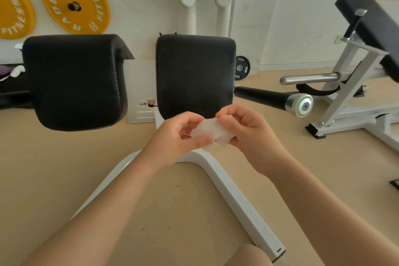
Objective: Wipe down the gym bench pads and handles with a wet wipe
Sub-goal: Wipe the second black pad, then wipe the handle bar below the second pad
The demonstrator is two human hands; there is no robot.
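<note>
While both hands work the wet wipe point(210, 133) in mid-air, nothing on the bench is being touched, so my read is the wiping proper hasn't started, or this is a refold between passes. Can't tell which from here.

Grip: left hand point(180, 136) has thumb and curled fingers pinching the wipe's left end; right hand point(248, 129) pinches the right end with curled fingertips. Wipe is bunched or folded between them, not spread flat. It hangs just in front of the lower edge of the right pad point(195, 75), apart from it, above the white frame point(233, 196).

Left to do, judging by layout: left pad point(74, 81), right pad, and the black handle point(264, 96) sticking out to the right with its metal end cap point(302, 106). No visible wet sheen or streaks on either pad, but the black textured cover would hide that anyway.

Hard to make out:
- how many folds the wipe has; it is translucent and partly behind fingers
- any handle on the left side: none in view, may be behind the left pad
- pad undersides and backs
- second bench point(367, 24) at far right is cut off by the edge; unclear if it's in scope

Yellow plates point(75, 1) on the wall are irrelevant.
</note>
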